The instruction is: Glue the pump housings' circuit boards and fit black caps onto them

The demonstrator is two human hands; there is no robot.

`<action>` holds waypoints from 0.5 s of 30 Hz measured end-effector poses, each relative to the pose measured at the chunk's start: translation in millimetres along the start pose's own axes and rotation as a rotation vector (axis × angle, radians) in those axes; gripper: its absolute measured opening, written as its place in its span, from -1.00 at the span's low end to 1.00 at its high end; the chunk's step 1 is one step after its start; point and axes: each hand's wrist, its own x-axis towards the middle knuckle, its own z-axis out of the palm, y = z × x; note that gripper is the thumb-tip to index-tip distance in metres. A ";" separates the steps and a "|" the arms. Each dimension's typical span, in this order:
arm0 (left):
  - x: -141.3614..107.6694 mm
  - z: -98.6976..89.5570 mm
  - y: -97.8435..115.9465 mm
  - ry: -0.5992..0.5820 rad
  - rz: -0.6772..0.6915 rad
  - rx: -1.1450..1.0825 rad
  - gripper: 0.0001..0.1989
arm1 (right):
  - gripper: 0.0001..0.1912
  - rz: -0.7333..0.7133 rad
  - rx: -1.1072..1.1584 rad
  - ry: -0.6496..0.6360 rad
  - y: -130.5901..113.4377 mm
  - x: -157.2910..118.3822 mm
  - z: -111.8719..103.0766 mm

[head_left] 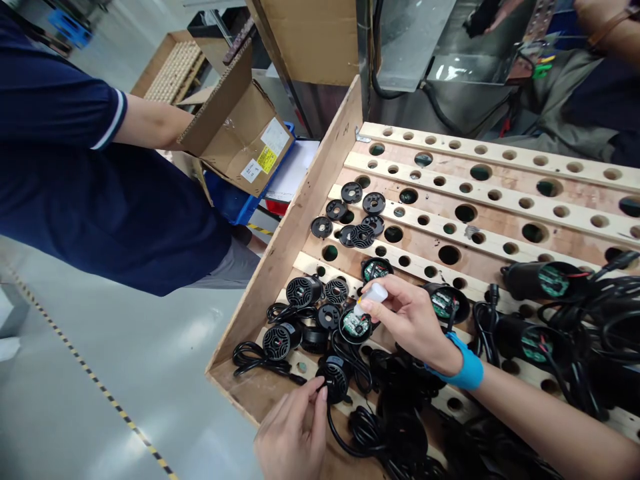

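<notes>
Right hand [407, 323]: from my remote post I am seeing it gripping a small white bottle [375, 293] between thumb and fingers; a blue wristband [467, 367] is circling its wrist
Bottle tip: it is slanting down over an open black housing [353, 341], pointing at the green circuit board [356, 325] inside; I am not able to tell whether it is touching
Left hand [293, 433]: its thumb and fingertip are standing narrow at the edge of a grille-faced black unit [336, 381]; I cannot tell from here whether they are pinching that edge or something thin beside it
Wooden tray [305, 207]: it is carrying these parts on pale slats [505, 157] full of round holes; the open black housing is sitting toward the tray's left wall, with coiled black cables [367, 427] lying nearby
Loose black discs [363, 235]: they are lying in a cluster farther up along that wall; some are overlapping
Other units: more grille-faced ones [279, 341] are sitting close to the wall; several open housings [525, 280] are showing green boards toward the right
Co-worker: a person in a navy shirt [100, 180] is standing outside the tray, an arm reaching behind a cardboard box [250, 147]; another person in grey trousers [565, 107] is showing partly at upper right
Floor [195, 333]: yellow-and-black tape [107, 395] is running diagonally across it
</notes>
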 end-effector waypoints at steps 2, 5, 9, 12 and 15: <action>0.5 -0.5 0.1 -0.005 0.007 0.003 -0.83 | -0.84 -0.009 -0.003 0.007 -0.4 0.7 0.3; 1.5 -1.2 0.1 -0.005 0.019 0.010 -0.82 | -0.83 -0.003 -0.008 0.011 -0.3 1.4 0.5; 1.9 -1.6 0.0 0.000 0.018 0.011 -0.84 | -0.82 0.006 -0.010 0.004 0.3 2.2 0.7; 1.6 -1.6 -0.1 -0.004 0.013 0.003 -0.84 | -0.82 0.006 -0.004 0.006 -0.5 3.2 1.3; 1.2 -1.4 0.1 -0.007 0.007 -0.001 -0.84 | -0.83 0.002 0.006 0.015 -1.3 4.4 2.2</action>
